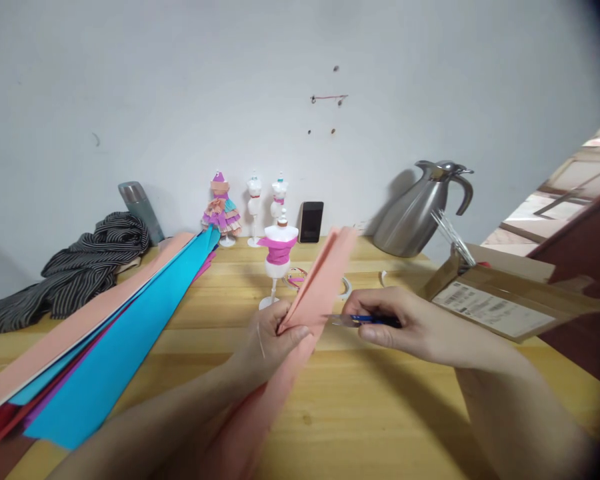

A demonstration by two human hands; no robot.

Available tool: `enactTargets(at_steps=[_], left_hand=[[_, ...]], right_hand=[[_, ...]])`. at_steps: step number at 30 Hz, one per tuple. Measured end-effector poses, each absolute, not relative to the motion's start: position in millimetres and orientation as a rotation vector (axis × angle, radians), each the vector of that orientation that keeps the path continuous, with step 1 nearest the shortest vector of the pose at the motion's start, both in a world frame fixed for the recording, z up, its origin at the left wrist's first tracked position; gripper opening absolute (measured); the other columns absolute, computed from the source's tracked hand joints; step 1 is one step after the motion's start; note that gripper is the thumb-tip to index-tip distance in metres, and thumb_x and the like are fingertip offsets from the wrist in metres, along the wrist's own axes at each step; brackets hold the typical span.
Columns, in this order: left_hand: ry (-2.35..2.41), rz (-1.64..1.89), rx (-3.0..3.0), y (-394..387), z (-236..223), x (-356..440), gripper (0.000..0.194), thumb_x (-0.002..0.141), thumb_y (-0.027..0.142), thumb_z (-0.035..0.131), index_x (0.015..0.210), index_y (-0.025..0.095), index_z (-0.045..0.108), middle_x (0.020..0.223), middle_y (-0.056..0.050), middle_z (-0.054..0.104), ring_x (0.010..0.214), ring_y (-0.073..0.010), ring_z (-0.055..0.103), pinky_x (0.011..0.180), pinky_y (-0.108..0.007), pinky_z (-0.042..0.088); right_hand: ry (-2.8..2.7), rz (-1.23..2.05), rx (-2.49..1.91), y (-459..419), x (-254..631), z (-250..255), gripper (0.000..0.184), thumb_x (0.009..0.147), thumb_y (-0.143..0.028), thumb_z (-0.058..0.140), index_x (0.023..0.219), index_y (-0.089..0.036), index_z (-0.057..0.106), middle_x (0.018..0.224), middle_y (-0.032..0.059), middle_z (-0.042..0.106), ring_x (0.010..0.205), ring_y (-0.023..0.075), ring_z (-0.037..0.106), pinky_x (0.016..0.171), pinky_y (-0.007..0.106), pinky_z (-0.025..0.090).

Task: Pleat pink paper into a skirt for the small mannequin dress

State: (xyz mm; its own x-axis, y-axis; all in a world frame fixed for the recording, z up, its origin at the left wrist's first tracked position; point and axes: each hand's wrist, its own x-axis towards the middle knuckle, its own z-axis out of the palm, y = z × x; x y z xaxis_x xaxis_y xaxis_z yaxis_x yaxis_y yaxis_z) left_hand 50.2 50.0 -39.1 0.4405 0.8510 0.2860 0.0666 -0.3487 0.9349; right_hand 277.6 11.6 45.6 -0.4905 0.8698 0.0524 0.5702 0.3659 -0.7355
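Note:
My left hand point(275, 340) is closed on a folded length of peach-pink crepe paper point(325, 280), its thumb pressed on top. The paper's upper end rises toward the back of the table; the lower part runs down toward me and blurs. In my right hand point(395, 320) is a small pair of blue-handled scissors point(365, 321), gripped between thumb and fingers. Their metal tips meet the paper's right edge just above my left thumb; whether the blades are parted is too blurred to tell. Behind the paper stands a small white dress form point(279, 265) wrapped in magenta paper.
Two white dress forms and one in a ruffled paper dress point(221, 210) stand by the wall, near a phone point(311, 222). Coloured paper sheets point(145, 340), a striped cloth point(90, 263) and a flask point(143, 210) lie left. A steel jug point(413, 217) and cardboard box point(520, 293) are right.

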Motion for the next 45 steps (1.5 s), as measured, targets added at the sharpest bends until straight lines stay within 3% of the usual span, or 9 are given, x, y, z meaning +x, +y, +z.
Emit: enactTargets(at_steps=[4,17,45], left_hand=[[0.746,1.108,1.743,51.6,-29.1,46.9,0.017,0.079,0.031,0.061,0.073,0.015,0.058,0.067,0.0,0.054,0.065,-0.0143,0.049,0.059,-0.026,0.038],[0.667,1.207,1.7,51.2,-23.1,44.0,0.013,0.081,0.025,0.061,0.086,0.015,0.068,0.081,-0.005,0.067,0.075,-0.0182,0.058,0.068,-0.029,0.046],[0.643,1.185,1.69,51.5,-27.1,46.7,0.014,0.081,0.025,0.062,0.088,0.014,0.066,0.078,-0.004,0.065,0.073,-0.0176,0.058,0.065,-0.028,0.045]], right_hand=[[-2.251,0.911,-1.274,11.3,279.1,45.1,0.03,0.085,-0.046,0.056,0.078,-0.017,0.059,0.067,0.0,0.05,0.06,0.0129,0.041,0.054,0.025,0.032],[-2.141,0.808,-1.286,13.7,263.4,38.3,0.027,0.086,-0.041,0.057,0.075,-0.017,0.058,0.063,-0.0025,0.043,0.057,0.0111,0.037,0.051,0.024,0.029],[-2.039,0.861,-1.275,18.8,254.7,29.1,0.034,0.086,-0.048,0.054,0.076,-0.016,0.057,0.067,-0.0013,0.043,0.06,0.0116,0.036,0.054,0.026,0.028]])
